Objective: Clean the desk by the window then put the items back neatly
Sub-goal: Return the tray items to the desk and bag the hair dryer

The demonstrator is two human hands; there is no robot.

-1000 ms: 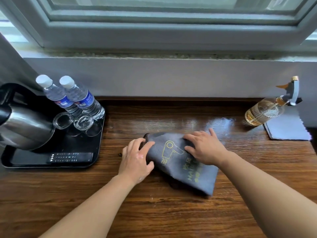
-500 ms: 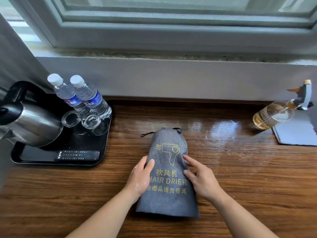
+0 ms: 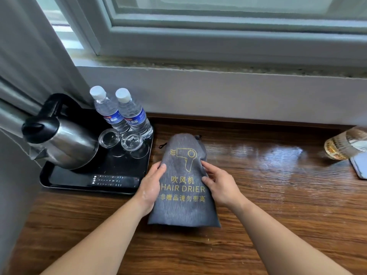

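Note:
A grey drawstring bag (image 3: 183,209) printed "HAIR DRIER" in yellow lies lengthwise on the wooden desk (image 3: 278,205), its tied mouth pointing at the window wall. My left hand (image 3: 152,185) grips the bag's left side, thumb on top. My right hand (image 3: 219,185) grips the right side the same way. The bag sits right beside the black tray (image 3: 59,182), which holds a steel kettle (image 3: 65,145), two water bottles (image 3: 127,114), two glasses (image 3: 120,138) and a remote control (image 3: 113,181).
A spray bottle (image 3: 345,144) with amber liquid lies at the right edge, next to a grey cloth (image 3: 359,165). The desk surface right of the bag shines wet. A curtain (image 3: 23,66) hangs at the left; the window sill runs along the back.
The bag was turned from slanted to lengthwise and slid left toward the tray. Both hands moved from its top to its sides. The view shifted left.

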